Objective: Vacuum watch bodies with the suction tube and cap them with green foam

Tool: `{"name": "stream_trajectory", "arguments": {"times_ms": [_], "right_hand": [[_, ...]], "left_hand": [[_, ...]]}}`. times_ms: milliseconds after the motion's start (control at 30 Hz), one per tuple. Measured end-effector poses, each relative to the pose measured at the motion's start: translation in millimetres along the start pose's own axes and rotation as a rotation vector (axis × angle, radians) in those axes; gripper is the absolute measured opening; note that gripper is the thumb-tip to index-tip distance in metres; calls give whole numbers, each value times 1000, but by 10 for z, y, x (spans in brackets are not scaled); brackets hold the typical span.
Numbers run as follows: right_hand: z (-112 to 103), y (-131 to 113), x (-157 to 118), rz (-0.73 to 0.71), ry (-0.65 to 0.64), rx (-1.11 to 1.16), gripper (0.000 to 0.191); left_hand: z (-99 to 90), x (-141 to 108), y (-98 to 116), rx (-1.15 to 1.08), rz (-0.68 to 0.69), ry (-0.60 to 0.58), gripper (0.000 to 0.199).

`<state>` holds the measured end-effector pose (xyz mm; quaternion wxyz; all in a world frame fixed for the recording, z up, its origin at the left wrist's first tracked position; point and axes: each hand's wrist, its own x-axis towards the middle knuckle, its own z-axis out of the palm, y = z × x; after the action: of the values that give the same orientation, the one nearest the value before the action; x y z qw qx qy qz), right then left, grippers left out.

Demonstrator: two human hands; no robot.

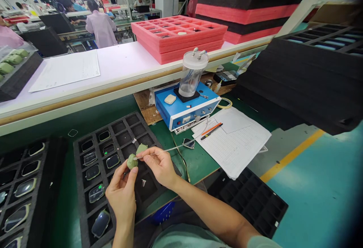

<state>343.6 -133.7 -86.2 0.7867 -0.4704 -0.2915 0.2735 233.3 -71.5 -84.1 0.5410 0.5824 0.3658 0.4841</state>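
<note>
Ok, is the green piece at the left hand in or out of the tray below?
Out: the left hand pinches the green piece between thumb and fingers, above the black tray.

The left hand (pixel 123 193) pinches a green case (pixel 131 162) above a black tray (pixel 78 180); the right hand (pixel 161 167) holds a thin tube (pixel 177 147) against it. On the table (pixel 195 166), 2 pens (pixel 211 130) lie on papers (pixel 241 142) beside a blue box (pixel 195 103) carrying a clear jar (pixel 190 77).

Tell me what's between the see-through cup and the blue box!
A flat black pad: the see-through cup stands on it, and the pad lies on top of the blue box. The head view shows it.
</note>
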Motion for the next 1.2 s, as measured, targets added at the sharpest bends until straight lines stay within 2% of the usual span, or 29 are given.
{"name": "stream_trajectory", "arguments": {"times_ms": [733, 1200], "right_hand": [[2, 12, -3, 9, 2, 5, 34], [-3, 50, -14, -8, -5, 78, 25]], "left_hand": [[-9, 2, -14, -22, 2, -3, 38], [0, -1, -20, -34, 1, 3, 36]]}}
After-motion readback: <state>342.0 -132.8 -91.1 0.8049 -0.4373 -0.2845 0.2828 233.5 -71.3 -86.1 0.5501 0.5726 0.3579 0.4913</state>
